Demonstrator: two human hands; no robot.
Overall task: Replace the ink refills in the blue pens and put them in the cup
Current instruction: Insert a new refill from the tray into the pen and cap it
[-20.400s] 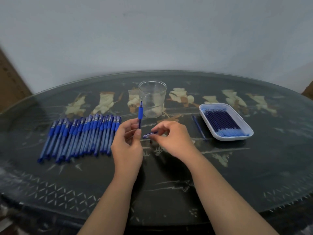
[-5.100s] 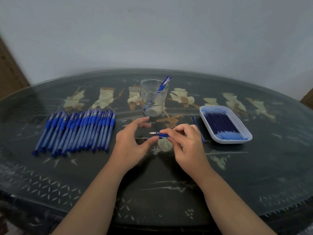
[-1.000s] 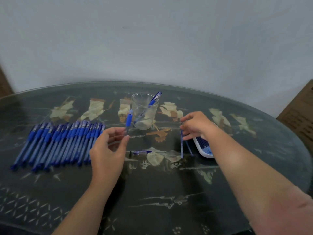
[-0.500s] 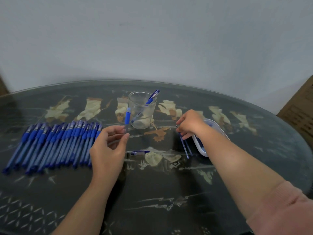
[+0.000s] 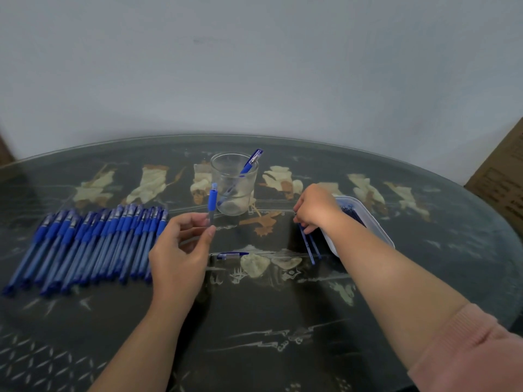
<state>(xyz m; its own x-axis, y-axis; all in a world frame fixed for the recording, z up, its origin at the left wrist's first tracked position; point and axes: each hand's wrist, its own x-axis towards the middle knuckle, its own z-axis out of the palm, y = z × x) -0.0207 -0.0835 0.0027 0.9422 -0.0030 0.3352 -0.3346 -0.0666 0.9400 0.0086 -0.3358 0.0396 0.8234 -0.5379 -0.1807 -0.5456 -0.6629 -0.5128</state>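
— Left hand (image 5: 181,250) pinches pen barrel (image 5: 212,202) upright, just before cup (image 5: 235,185). Right hand (image 5: 314,207)?
— Curled over loose refills (image 5: 310,244) at tray (image 5: 379,230) left edge; grip unclear. Pen row (image 5: 93,244) ends just beside left hand.

cup (image 5: 234,184): clear glass | table (image 5: 254,321): glossy glass top | tray (image 5: 379,230): white plastic

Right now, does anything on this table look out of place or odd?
Mildly. Two loose refills lie on the table beside the tray, not in it, their far ends under the right hand. A small pen piece lies alone mid-table.
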